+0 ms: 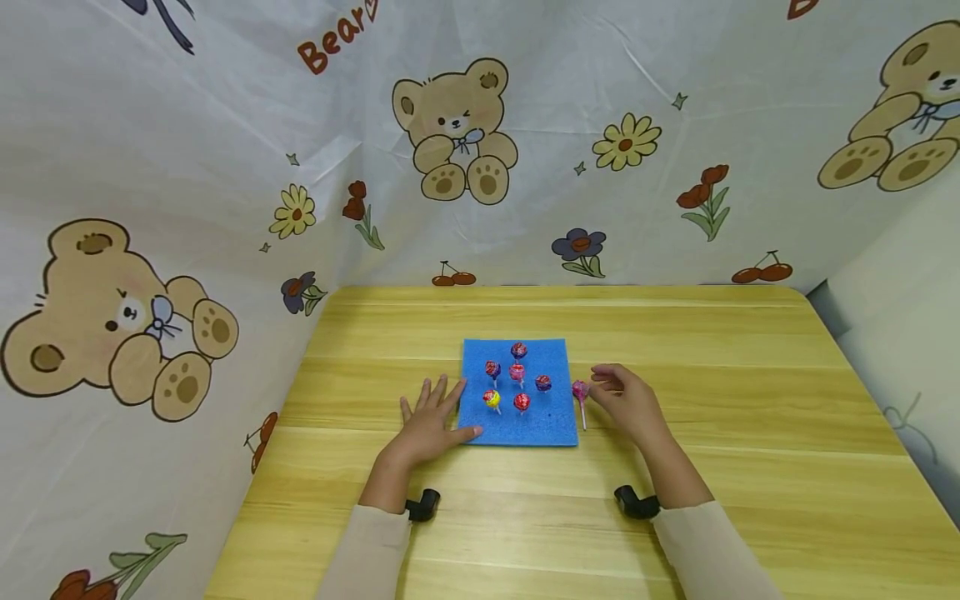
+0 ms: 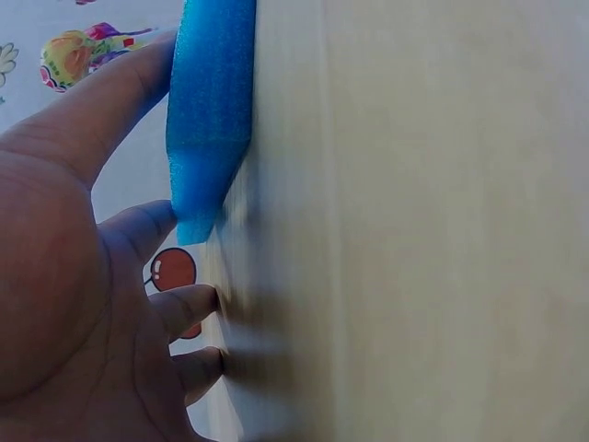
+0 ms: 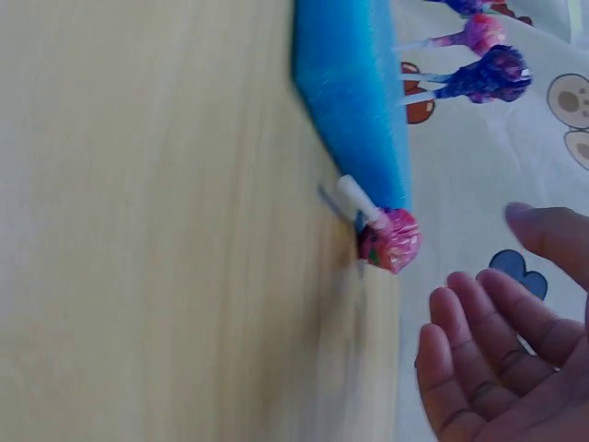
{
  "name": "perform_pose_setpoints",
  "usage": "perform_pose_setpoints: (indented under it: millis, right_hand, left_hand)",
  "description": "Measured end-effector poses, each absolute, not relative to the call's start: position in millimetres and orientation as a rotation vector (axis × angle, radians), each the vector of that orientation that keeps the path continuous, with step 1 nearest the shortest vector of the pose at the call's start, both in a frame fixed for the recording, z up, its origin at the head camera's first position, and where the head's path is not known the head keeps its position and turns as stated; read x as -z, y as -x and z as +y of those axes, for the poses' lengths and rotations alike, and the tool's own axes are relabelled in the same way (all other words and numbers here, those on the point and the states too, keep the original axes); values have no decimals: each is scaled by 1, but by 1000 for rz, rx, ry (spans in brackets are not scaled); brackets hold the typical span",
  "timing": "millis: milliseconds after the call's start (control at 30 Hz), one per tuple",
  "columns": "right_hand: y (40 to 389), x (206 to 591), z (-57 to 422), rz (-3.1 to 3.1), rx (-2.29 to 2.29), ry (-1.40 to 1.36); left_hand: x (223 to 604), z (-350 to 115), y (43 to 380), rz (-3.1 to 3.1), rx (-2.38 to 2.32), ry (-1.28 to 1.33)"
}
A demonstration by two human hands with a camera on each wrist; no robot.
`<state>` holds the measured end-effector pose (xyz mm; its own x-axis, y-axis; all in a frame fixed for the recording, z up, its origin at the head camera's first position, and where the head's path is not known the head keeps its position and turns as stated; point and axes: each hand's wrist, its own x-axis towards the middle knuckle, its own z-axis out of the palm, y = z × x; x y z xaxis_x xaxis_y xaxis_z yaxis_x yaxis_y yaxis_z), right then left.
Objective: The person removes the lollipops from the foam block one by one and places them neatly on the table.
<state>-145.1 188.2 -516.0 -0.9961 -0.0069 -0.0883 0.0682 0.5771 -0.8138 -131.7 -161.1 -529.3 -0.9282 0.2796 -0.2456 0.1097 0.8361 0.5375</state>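
A blue foam board (image 1: 551,429) lies on the table with several wrapped lollipops standing upright in it, among them a yellow lollipop (image 1: 491,398) and a red lollipop (image 1: 522,402). My left hand (image 1: 426,429) is spread flat at the board's left side, its thumb and fingertips on the edge. A pink lollipop (image 3: 391,241) lies loose on the table beside the board's right edge, its white stick pointing toward me in the head view. Just right of it hovers my right hand (image 1: 628,402), fingers relaxed; the right wrist view shows a gap between them and the lollipop.
The wooden table (image 1: 712,400) reaches out on both sides of the board. A white curtain (image 1: 555,67) printed with bears and flowers hangs behind the table and along its left side. A black wrist camera (image 1: 636,502) sits at the right wrist, another at the left.
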Motion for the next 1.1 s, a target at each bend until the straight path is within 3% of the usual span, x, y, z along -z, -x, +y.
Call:
perform_pose_setpoints:
  millis: [467,1100]
  right_hand:
    - [136,505,180,2679,1668,55]
    - [135,501,152,2647,1570,223]
  left_hand:
    - [529,-161,132,2697,-753,-293]
    - [530,-162,132,2689,-740,-294]
